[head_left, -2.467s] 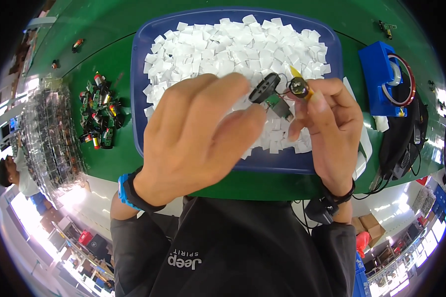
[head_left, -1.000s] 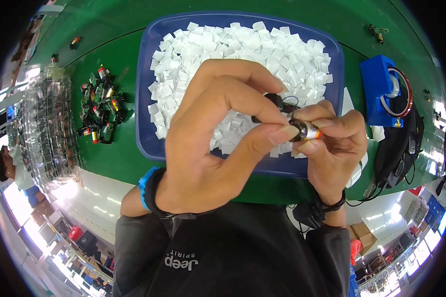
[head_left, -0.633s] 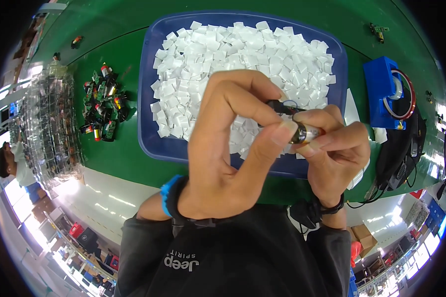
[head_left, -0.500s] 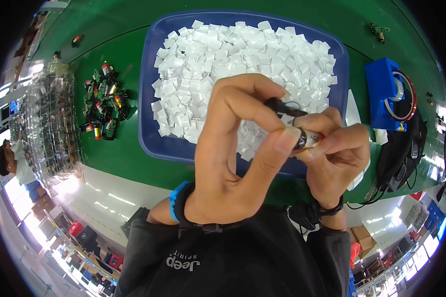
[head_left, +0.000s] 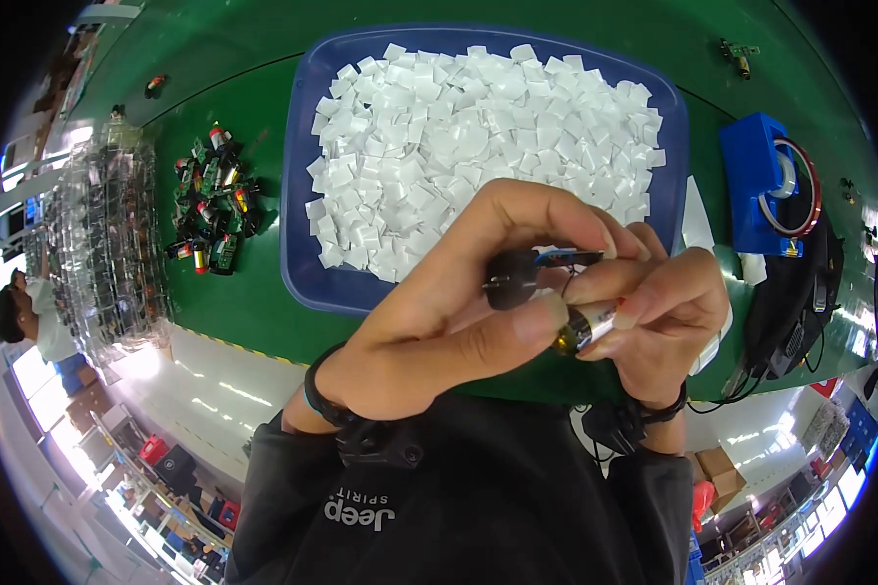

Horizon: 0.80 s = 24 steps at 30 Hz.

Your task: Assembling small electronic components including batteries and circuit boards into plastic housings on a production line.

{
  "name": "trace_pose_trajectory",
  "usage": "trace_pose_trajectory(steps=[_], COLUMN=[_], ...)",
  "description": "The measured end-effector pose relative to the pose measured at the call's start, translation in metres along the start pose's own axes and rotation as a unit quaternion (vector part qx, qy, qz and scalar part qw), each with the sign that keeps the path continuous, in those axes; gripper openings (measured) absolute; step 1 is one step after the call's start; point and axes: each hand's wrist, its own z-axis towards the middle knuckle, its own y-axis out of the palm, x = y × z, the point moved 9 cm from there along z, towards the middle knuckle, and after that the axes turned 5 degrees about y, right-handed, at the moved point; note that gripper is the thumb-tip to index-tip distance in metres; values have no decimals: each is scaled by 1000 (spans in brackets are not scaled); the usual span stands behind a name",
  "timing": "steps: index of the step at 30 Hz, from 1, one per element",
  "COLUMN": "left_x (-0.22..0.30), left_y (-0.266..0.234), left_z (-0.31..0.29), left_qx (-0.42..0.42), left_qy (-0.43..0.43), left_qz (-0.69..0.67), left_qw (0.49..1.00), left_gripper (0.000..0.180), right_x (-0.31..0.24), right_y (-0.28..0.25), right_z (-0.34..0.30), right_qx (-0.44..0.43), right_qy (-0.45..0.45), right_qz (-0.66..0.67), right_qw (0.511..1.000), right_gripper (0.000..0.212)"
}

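Above the near edge of the tub, both my hands meet on a small electronic assembly. Its black round part with a metal pin lies within my left hand, whose fingers curl over it and whose thumb presses toward the other part. That other part is a small battery-like cylinder with a white wrap and a gold-coloured end. Thumb and fingers of my right hand pinch it. A thin dark strip shows between the hands; fingers hide how the parts are joined. Beneath is a blue tub filled with small white square pieces.
A pile of similar assemblies with green circuit boards lies left of the tub, beside stacked clear plastic trays. Right of it stand a blue tape dispenser and a black bag. Another person is at far left.
My left hand has turned and lowered, its fingers now closer over the black part. The cylinder has tilted, its gold end now showing. My right hand keeps its pinch.
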Motion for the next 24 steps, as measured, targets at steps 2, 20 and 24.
trace_pose_trajectory(steps=[2,20,24], left_x=[-2,11,25], left_y=[0,-21,-29], left_z=[-1,-8,-11], left_qx=[2,68,78], left_qy=[1,52,142], left_qz=[-12,172,314], left_qw=[1000,981,936], left_gripper=[49,34,36], right_x=[1,-1,-6], right_y=[-1,12,17], right_z=[0,8,11], right_qx=[7,1,-28], right_qy=[6,28,-11], right_qz=[-14,-25,-77], right_qw=[1000,999,997], right_gripper=[42,35,33])
